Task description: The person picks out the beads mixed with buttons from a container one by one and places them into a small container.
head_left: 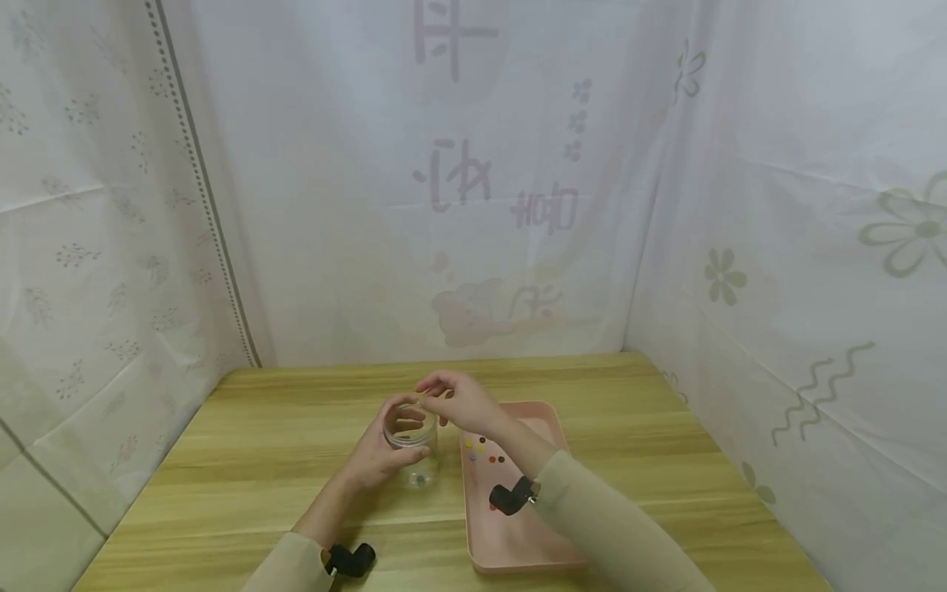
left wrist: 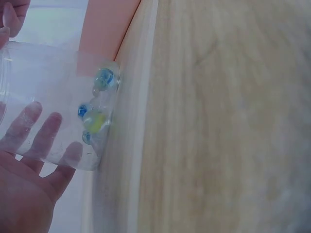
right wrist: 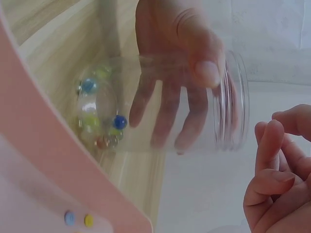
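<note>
A clear, wide-mouthed jar (head_left: 420,465) stands on the table, its rim up. My left hand (head_left: 385,448) grips it round the side near the rim, the thumb in front and the fingers behind. Several glass marbles (left wrist: 95,121), mostly blue, green and yellow, are in the bottom. A dark blue marble (right wrist: 119,121) shows a little above the others. My right hand (head_left: 462,403) is at the jar's mouth. In the right wrist view its fingers (right wrist: 269,141) are bent with the tips together, just outside the rim; I see nothing between them, though something small could be hidden.
A pink tray (head_left: 477,551) lies right of the jar, partly under my right forearm. Small round pieces in it include a yellow one (right wrist: 88,220), a blue one (right wrist: 69,218) and a red one (head_left: 491,460). White patterned curtains (head_left: 333,205) surround the wooden table (head_left: 244,460).
</note>
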{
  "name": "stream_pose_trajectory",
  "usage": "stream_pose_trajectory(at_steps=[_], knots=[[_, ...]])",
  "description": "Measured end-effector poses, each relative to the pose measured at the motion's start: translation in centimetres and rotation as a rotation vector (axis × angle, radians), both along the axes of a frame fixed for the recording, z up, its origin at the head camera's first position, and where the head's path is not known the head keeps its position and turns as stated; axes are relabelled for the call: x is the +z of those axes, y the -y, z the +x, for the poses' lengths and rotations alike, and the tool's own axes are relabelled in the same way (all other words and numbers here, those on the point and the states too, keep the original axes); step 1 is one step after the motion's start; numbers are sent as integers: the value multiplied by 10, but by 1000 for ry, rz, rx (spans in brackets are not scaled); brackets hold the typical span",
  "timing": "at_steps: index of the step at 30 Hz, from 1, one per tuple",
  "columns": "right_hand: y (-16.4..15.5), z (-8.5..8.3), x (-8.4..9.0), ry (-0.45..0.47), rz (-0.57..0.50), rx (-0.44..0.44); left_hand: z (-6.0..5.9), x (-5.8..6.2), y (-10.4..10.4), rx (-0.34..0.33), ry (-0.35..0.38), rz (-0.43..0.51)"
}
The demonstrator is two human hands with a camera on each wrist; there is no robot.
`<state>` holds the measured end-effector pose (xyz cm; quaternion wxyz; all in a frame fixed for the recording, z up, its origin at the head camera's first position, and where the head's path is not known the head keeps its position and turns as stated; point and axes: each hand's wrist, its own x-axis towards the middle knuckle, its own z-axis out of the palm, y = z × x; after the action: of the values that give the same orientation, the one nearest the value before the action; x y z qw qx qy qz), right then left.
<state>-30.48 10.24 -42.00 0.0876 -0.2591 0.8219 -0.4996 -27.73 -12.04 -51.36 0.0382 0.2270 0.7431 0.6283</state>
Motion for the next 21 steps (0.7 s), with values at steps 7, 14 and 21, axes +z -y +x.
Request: stream_pose_trajectory(at_steps=[7, 14, 21], knots=[[-21, -1, 0, 11, -55, -15, 0, -1, 0, 1, -22, 0], [-38, 0, -3, 8, -62, -44, 3, 2, 2, 25, -7, 1], [-53, 0, -6, 0, -54, -52, 6, 4, 6, 20, 27, -30]])
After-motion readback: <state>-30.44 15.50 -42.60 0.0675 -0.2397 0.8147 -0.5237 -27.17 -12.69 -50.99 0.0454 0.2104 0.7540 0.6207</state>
